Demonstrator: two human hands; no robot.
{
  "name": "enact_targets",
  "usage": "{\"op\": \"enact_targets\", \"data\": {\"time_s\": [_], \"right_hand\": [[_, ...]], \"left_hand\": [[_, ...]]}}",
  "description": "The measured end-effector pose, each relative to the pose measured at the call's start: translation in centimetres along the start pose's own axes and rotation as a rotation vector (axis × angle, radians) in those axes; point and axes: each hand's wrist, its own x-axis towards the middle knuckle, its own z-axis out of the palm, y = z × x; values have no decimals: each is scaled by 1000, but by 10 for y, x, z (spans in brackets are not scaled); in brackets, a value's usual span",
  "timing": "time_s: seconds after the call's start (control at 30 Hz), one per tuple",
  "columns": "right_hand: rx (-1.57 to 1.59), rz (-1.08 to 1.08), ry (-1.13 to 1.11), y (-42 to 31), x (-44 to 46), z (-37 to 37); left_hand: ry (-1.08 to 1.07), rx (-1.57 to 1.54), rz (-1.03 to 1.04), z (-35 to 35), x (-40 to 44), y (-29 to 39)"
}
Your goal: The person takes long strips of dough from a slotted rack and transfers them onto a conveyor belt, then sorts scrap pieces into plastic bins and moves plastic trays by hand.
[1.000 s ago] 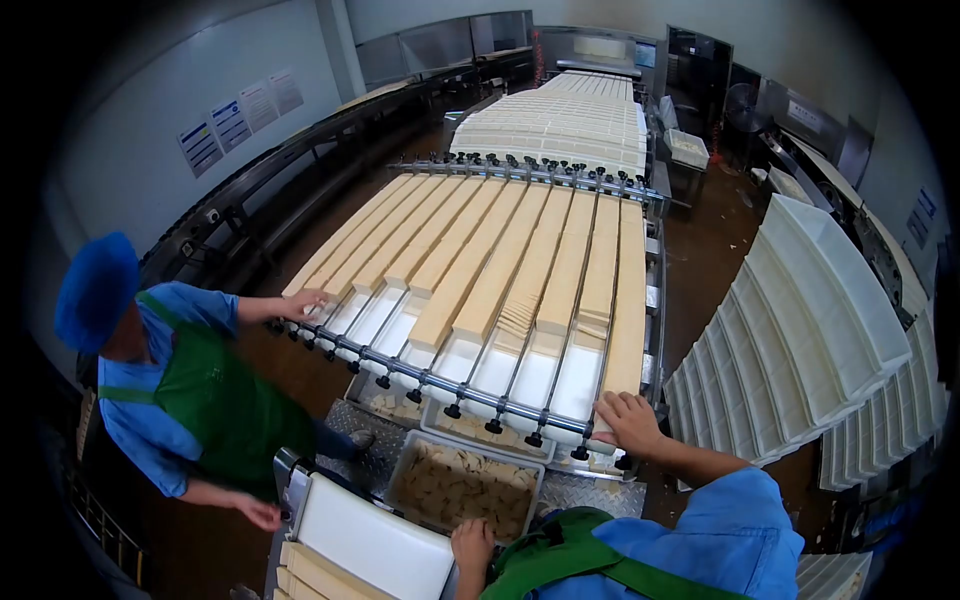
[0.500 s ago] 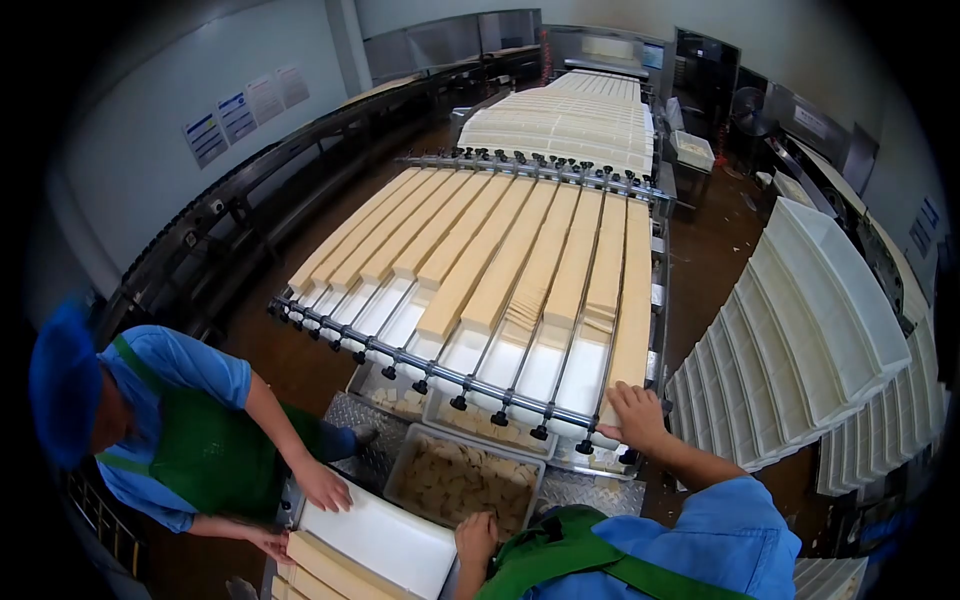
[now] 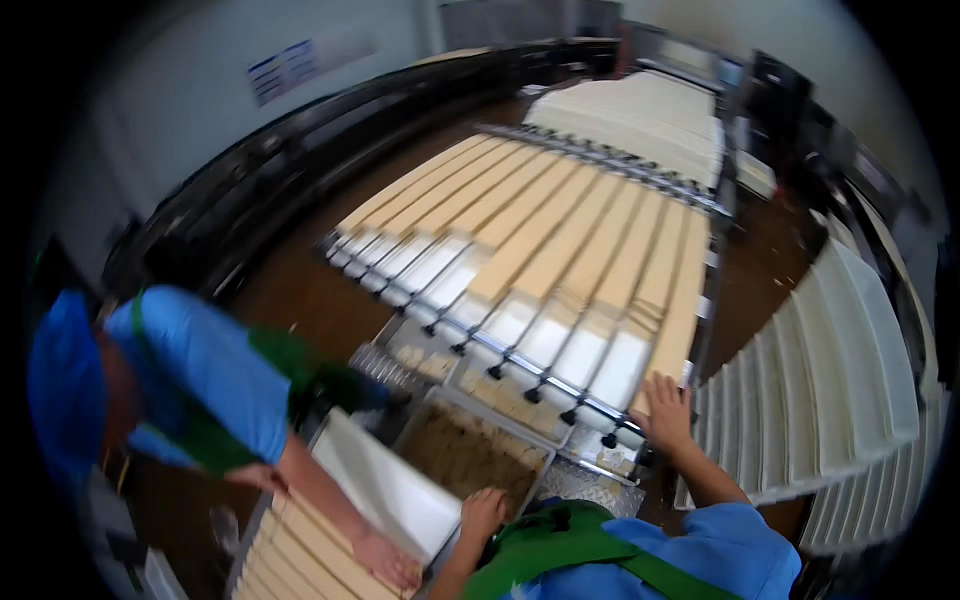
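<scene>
My right hand (image 3: 664, 410) lies over the near end of the rightmost long row of stacked thin cream slices (image 3: 680, 300), fingers spread on it and thumb at its left. Parallel cream rows (image 3: 545, 245) lie to its left on a white slatted bed, divided by thin rods. My left hand (image 3: 484, 514) is low in the middle, fingers curled, beside the near corner of a bin (image 3: 548, 462) of loose cream pieces. No object shows in it. The picture is smeared by motion.
At left, a co-worker in a blue cap (image 3: 70, 370) reaches over cream strips (image 3: 290, 550) beside a white board (image 3: 385, 480). A bar with black knobs (image 3: 520, 365) crosses the near edge of the bed. Stacked white trays (image 3: 810, 380) stand at right.
The view has swung, shifting the scene right. The co-worker's arm has moved from the white board to the near end of the cream strips. My right hand stays at its row's end.
</scene>
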Motion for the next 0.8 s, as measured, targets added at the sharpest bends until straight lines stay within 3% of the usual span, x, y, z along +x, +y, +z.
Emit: {"op": "enact_targets", "data": {"time_s": [0.1,0.17,0.23,0.27,0.37,0.4,0.43,0.5,0.53,0.6,0.63,0.7,0.8], "right_hand": [[53,39,-145,-24,2,-23],[37,24,-39,-24,5,3],[104,-49,57,-34,18,20],[153,-196,188,-40,22,31],[354,-524,178,-109,25,12],[450,-550,16,-131,24,6],[499,-700,176,-154,18,9],[556,-872,154,-199,9,9],[607,-972,141,-222,7,12],[706,-1111,83,-275,-4,5],[753,-1154,43,-306,-10,-2],[819,-1248,-88,-358,-19,8],[889,-1425,-282,-440,-33,8]], "left_hand": [[-41,-358,70,-21,-1,10],[-104,-485,72,-47,-10,23],[68,-505,49,-63,-21,28],[153,-487,-31,-72,-30,31],[437,-444,-250,-94,-66,30],[546,-407,-387,-99,-79,32],[637,-365,-496,-104,-93,32],[907,-227,-677,-96,-127,20],[924,-225,-699,-94,-146,18],[945,104,-1149,-97,-175,16],[957,104,-1166,-93,-186,14],[944,-72,-1438,-86,-205,10],[946,-195,-1408,-81,-207,3]]}}
